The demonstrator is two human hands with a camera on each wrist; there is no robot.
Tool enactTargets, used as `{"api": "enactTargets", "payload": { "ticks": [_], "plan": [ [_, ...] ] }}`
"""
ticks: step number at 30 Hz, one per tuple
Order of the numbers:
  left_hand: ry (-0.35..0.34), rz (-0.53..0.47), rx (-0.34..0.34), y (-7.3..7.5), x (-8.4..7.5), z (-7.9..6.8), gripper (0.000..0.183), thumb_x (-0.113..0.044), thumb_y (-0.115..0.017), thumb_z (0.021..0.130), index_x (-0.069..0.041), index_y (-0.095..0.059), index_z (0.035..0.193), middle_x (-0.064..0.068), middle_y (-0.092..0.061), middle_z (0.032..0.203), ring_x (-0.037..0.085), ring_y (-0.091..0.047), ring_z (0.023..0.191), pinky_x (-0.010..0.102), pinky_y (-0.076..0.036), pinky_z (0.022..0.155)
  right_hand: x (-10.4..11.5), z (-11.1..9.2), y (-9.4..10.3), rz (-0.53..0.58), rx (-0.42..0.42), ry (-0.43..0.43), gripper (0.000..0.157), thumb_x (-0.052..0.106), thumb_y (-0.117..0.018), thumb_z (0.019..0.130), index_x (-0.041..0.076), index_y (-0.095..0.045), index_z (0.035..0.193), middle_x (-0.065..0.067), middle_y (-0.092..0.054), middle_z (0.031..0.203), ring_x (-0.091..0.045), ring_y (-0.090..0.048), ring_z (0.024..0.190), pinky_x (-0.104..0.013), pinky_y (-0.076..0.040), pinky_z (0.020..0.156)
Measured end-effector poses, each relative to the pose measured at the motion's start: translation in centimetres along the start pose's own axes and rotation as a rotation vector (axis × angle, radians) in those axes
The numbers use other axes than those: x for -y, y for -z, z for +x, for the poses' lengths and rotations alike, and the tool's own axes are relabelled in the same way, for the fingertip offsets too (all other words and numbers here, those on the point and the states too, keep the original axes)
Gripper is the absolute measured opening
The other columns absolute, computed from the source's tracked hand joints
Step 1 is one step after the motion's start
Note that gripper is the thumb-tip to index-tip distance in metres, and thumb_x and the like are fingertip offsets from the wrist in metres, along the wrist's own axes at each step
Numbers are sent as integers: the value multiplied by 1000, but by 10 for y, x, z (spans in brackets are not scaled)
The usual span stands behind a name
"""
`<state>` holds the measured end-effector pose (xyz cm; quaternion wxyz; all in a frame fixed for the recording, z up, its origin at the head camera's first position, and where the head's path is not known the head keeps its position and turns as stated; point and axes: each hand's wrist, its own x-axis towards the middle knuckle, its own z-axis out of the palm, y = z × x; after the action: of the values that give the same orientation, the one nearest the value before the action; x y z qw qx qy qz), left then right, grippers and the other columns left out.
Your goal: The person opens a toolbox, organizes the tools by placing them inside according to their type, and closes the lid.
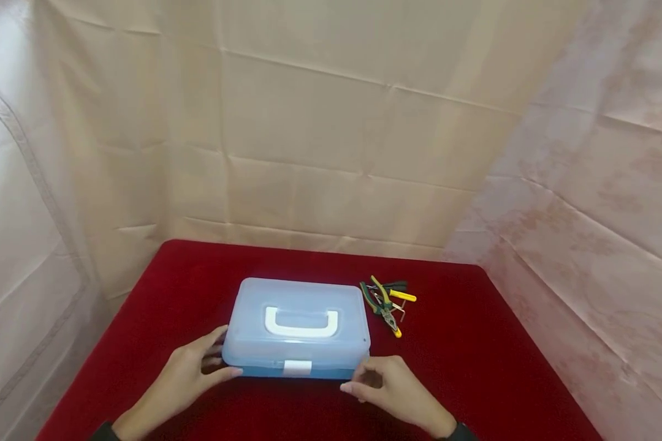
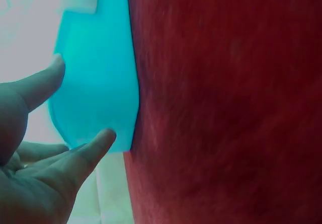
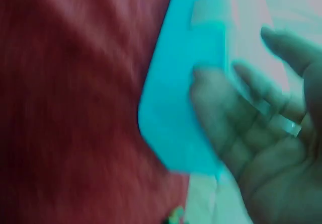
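A toolbox (image 1: 303, 318) with a blue base and a cloudy see-through lid stands on the red cloth, lid down. Its white carry handle (image 1: 301, 331) lies on top, and a white latch (image 1: 297, 368) sits at the front. At the box's front left corner is my left hand (image 1: 184, 370), thumb at the front edge and fingers along the left side. In the left wrist view those fingers look fairly straight against the blue base (image 2: 100, 78). My right hand (image 1: 391, 386) is by the front right corner, fingers loosely bent and blurred in the right wrist view; contact is unclear.
Right of the box lies a small heap of tools: pliers (image 1: 383, 306) with green and yellow handles, a yellow-handled tool (image 1: 403, 296) and thin metal keys (image 1: 399, 309). Red cloth (image 1: 474, 343) covers the table. Pale curtains (image 1: 331, 122) hang behind and at both sides.
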<state>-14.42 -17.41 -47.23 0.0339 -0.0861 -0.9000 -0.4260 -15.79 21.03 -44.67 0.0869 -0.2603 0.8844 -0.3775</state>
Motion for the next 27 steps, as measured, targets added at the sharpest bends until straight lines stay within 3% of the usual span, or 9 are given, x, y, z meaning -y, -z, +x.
{"api": "enactTargets", "payload": {
  "ticks": [3, 6, 13, 18, 21, 24, 27],
  "plan": [
    [-27, 10, 26, 5, 6, 5, 97, -50, -81, 70, -5, -43, 147, 13, -58, 130, 22, -67, 101, 27, -55, 74, 11, 13, -16, 92, 68, 154, 33, 40, -66, 92, 20, -68, 118, 11, -67, 89, -3, -63, 69, -23, -54, 61],
    [-49, 0, 57, 6, 10, 9, 102, -53, -80, 70, -6, -37, 151, 14, -54, 137, 25, -65, 105, 28, -55, 76, 20, 24, -31, 106, 52, 207, 41, 37, -65, 93, 20, -62, 131, 11, -67, 95, -2, -65, 70, -21, -54, 63],
    [-78, -56, 104, -2, 13, 8, 107, -54, -78, 73, 1, -31, 152, 21, -44, 146, 30, -56, 120, 27, -53, 81, 34, 31, -52, 44, -14, 199, 33, 36, -65, 93, 18, -67, 121, 13, -68, 90, 2, -63, 64, -15, -51, 57],
    [-100, -99, 123, -4, 8, 4, 105, -50, -77, 76, 4, -29, 152, 23, -40, 148, 32, -53, 122, 27, -53, 80, 37, 29, -58, 0, -83, 204, 26, 23, -69, 91, 19, -68, 117, 10, -70, 93, 2, -64, 68, -14, -51, 59],
    [-105, -102, 125, -3, 6, 2, 104, -49, -76, 77, 5, -28, 152, 24, -39, 148, 34, -52, 123, 27, -53, 80, 39, 28, -62, -160, -134, 265, 29, 19, -74, 87, 19, -67, 116, 10, -69, 97, 5, -61, 75, -11, -49, 65],
    [-104, -93, 115, -3, 5, 1, 104, -50, -76, 77, 4, -29, 152, 23, -39, 148, 33, -53, 123, 27, -53, 80, 40, 28, -64, -433, -198, 371, 34, 24, -76, 85, 19, -63, 115, 10, -68, 99, 5, -59, 79, -11, -48, 69],
    [-100, -93, 110, -4, 5, 1, 103, -50, -76, 77, 3, -29, 153, 22, -40, 148, 32, -53, 122, 27, -53, 80, 41, 30, -67, -659, -233, 440, 38, 28, -76, 85, 21, -57, 118, 11, -63, 92, 2, -57, 75, -11, -45, 63]
  ]
}}
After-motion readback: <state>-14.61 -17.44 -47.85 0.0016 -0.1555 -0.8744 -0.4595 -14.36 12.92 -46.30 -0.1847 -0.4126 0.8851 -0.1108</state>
